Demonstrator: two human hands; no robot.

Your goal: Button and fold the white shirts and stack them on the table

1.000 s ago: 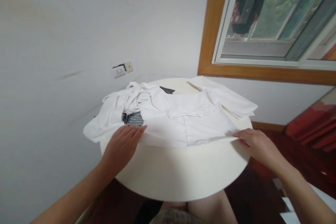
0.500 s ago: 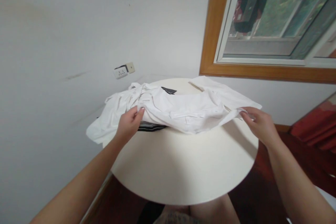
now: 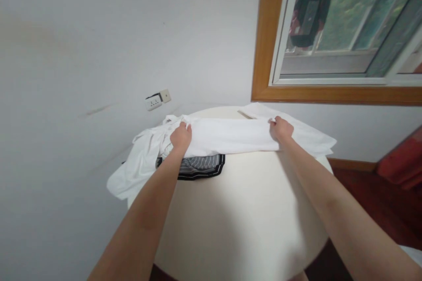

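A white shirt (image 3: 231, 136) lies across the far half of the round white table (image 3: 250, 210), its middle doubled over into a smooth band. My left hand (image 3: 181, 135) is closed on the cloth at the band's left end. At the right end, the fingers of my right hand (image 3: 282, 129) pinch its upper edge. One white sleeve spreads out to the right past that hand. Bunched white cloth (image 3: 141, 158) hangs over the table's left side. Partly under the shirt, a black-and-white striped cloth (image 3: 202, 167) shows near my left forearm.
A grey-white wall stands behind and to the left, with a power socket (image 3: 153, 102) on it. The wood-framed window (image 3: 259, 52) is at the upper right, dark clothing hanging beyond the glass. A red curtain (image 3: 400, 153) hangs at the right above the dark red floor.
Both hands have moved away from me and closer together, carrying the shirt's near edge over onto its far part. The loose, sagging cloth now lies flatter, and more of the striped cloth shows.
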